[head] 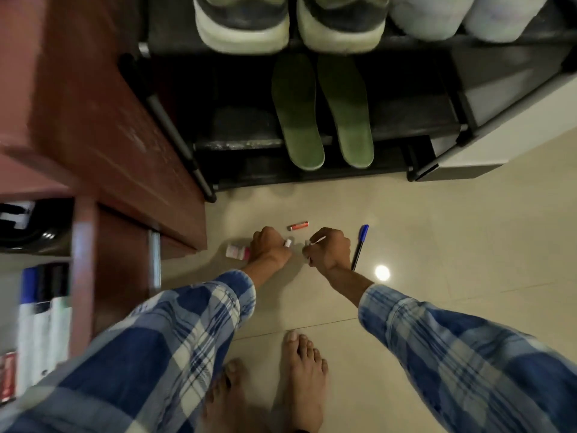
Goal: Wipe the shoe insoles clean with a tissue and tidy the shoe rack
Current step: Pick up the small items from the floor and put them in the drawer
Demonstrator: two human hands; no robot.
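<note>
blue and white plaid sleeves [162,339] fill the bottom of the view, blurred at the edges, with 2 bare feet [299,379] on pale floor tiles [468,245] between them. both hands reach down to the floor. left hand [270,248] is curled shut around a small white and pink bottle [237,252]; most of the bottle is hidden under the fist, and only its base and a white tip show. right hand [327,250] is closed on something thin and white, too small to identify. an orange lighter [298,226] lies just beyond the hands, and a blue pen [360,246] lies just right of the right hand.

farther off stands a black shoe rack [249,142]. 2 green insoles [321,114] lean side by side on its lower shelf, heels over the front edge. on the shelf above sit 2 sneakers [290,23] and 2 pale shoes [462,17], all cut off at the top. a reddish wooden cabinet [93,120] at left holds blurred bottles [43,323].
</note>
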